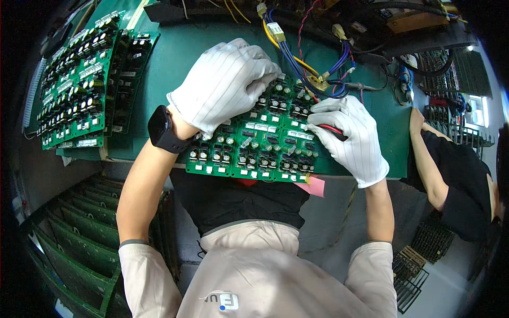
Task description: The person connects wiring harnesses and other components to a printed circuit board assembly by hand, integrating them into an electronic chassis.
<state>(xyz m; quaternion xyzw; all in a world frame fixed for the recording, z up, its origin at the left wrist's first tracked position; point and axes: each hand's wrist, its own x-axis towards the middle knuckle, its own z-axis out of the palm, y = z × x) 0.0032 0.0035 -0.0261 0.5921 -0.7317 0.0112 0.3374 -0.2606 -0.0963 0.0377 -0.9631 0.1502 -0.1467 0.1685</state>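
Watching remotely through the head camera. Green circuit board [260,151] lies on the green worktop [180,61], at its front edge, in front of the person's body. Both hands are in white striped gloves. Left hand [225,85], black watch [160,130] at its wrist, is over the board's upper left part, fingers bent inward with the tips drawn together; I cannot tell whether they grip anything. Right hand [352,132] is closed around a red-and-black tool [333,129] at the board's right side; I cannot make out the tool's tip. Wire bundle [289,50], blue and yellow, just behind the board. Stacked boards [79,87] to the left, well apart. Pink paper [314,186] at the board's near right corner.
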